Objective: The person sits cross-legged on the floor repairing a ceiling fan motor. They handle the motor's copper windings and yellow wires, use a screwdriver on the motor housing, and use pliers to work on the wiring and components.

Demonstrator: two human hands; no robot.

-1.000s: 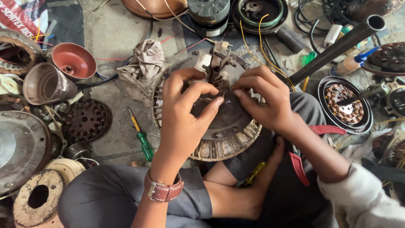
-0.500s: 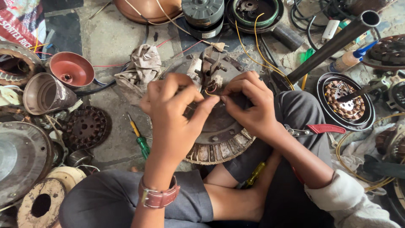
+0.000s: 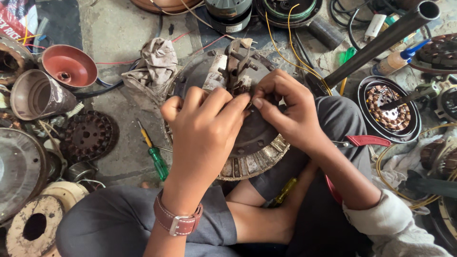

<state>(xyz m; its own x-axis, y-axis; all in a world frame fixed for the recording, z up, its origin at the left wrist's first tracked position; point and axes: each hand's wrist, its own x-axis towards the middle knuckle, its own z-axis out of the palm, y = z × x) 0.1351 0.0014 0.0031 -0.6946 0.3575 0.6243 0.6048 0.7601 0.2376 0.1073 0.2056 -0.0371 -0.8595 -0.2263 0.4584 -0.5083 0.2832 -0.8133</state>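
Head view: a red funnel-shaped cup (image 3: 68,65) and a grey cup (image 3: 37,95) lie tipped and hollow at the floor's left edge; a black round housing (image 3: 389,109) at right holds copper windings. The rusty motor disc (image 3: 247,138) rests on the person's lap; left hand (image 3: 204,131) and right hand (image 3: 288,112) meet above it, fingertips pinched narrowly on a small part at its centre bracket (image 3: 238,62).

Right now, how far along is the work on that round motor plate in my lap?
Looks done: the round motor plate is out of any housing and bare on the lap. In hand: both the left hand and right hand pinch at its centre hub, beside the metal bracket. Left: the green screwdriver and red-handled pliers lie unused; nothing is reassembled.
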